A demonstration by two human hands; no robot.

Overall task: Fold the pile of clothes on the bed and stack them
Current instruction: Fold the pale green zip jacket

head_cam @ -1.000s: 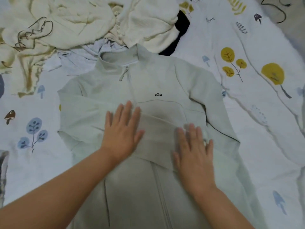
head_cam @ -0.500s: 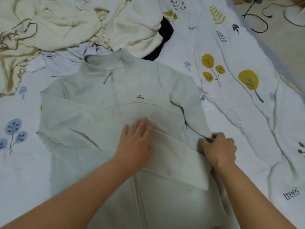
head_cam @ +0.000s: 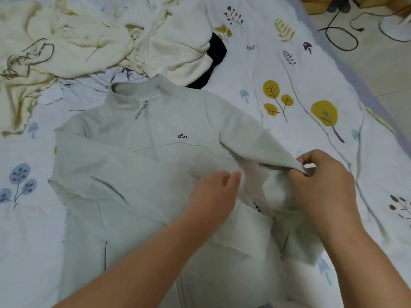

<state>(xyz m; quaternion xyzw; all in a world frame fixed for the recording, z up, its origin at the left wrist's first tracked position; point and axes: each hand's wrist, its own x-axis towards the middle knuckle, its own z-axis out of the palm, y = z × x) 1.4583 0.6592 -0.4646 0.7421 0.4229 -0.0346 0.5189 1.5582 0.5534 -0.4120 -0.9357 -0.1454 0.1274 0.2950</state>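
Jacket point(head_cam: 138, 165): laid flat on the bed point(head_cam: 289, 85), collar away. Right sleeve point(head_cam: 251, 141) is pinched at its elbow fold by the right hand point(head_cam: 320, 185), shoulder up-left. Left hand point(head_cam: 215, 192), nearer the chest, is blurred; grip cannot be told.

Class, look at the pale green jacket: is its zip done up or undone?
Done up. The jacket lies front up, the zip pull sits by the collar and both front panels meet along the zip line.
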